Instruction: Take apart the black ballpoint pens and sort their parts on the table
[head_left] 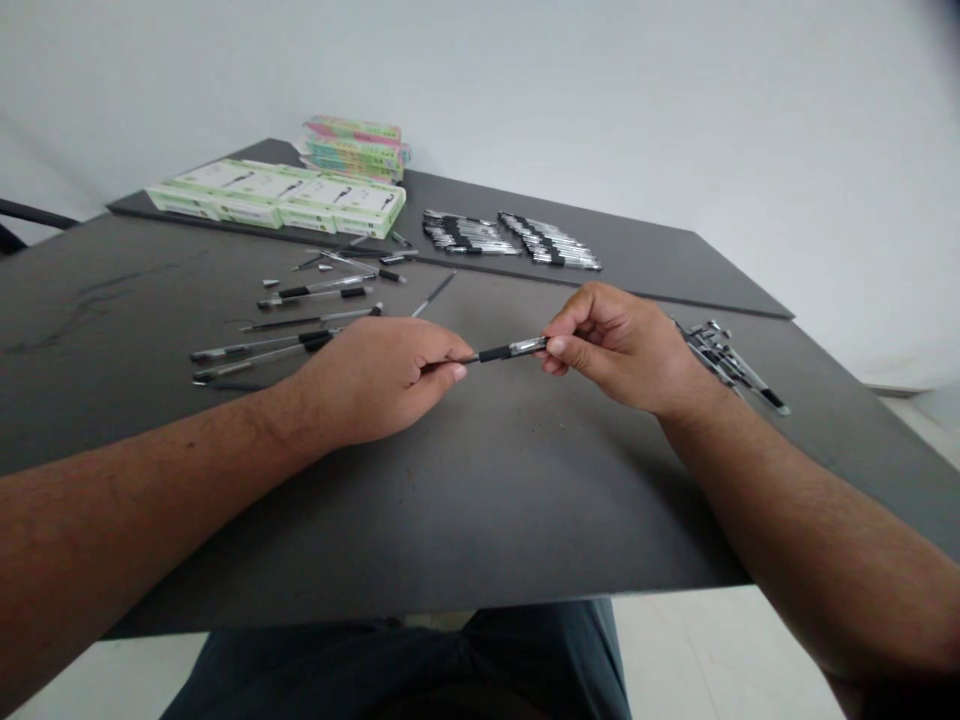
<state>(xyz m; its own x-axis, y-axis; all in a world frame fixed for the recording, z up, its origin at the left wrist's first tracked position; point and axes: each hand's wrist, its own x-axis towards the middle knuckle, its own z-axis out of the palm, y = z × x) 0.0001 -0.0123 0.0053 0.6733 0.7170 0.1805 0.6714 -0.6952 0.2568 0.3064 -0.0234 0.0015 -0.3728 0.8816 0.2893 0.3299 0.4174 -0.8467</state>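
Between my two hands a gel pen barrel with a black rubber grip lies nearly level above the table. My right hand is closed, pinching the clear end of the barrel between thumb and fingers. My left hand, also closed, pinches a thin dark refill at the grip end; its far part is hidden by the fingers. Loose pen parts, among them a clear barrel with a black grip, lie beyond my left hand. A pile of pens rests beside my right wrist.
On a raised dark board at the back lie two rows of pens, a left row and a right row. Green-white boxes stand at the back left, with colourful packs behind them. The grey table ends near my lap.
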